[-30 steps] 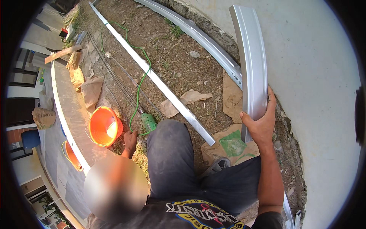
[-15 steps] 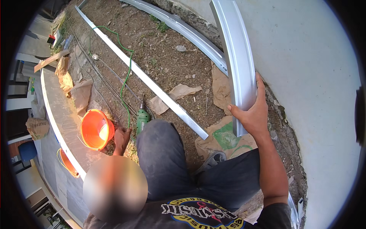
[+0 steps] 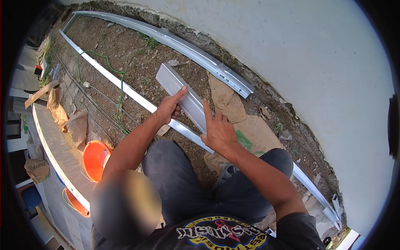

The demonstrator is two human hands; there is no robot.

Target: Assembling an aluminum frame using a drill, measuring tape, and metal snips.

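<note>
Here, a short grey metal channel piece (image 3: 183,93) is lying low over the bare soil (in front of the person's knees), with the left hand (image 3: 168,109) gripping its near edge, thumb on top, and the right hand (image 3: 217,132) pressing its end, fingers spread. A long white metal strip (image 3: 125,89) is passing just beneath; an orange plastic bucket (image 3: 95,160) is sitting well apart.

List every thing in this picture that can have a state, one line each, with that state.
Left hand: gripping the short metal strip.
Right hand: pressed on the strip, fingers spread.
Short metal strip: held off the soil, tilted.
Long white strip: lying flat on the soil.
Metal channel: lying along the wall foot.
Orange bucket: upright, open.
Green cord: loose, snaking over the ground.
</note>
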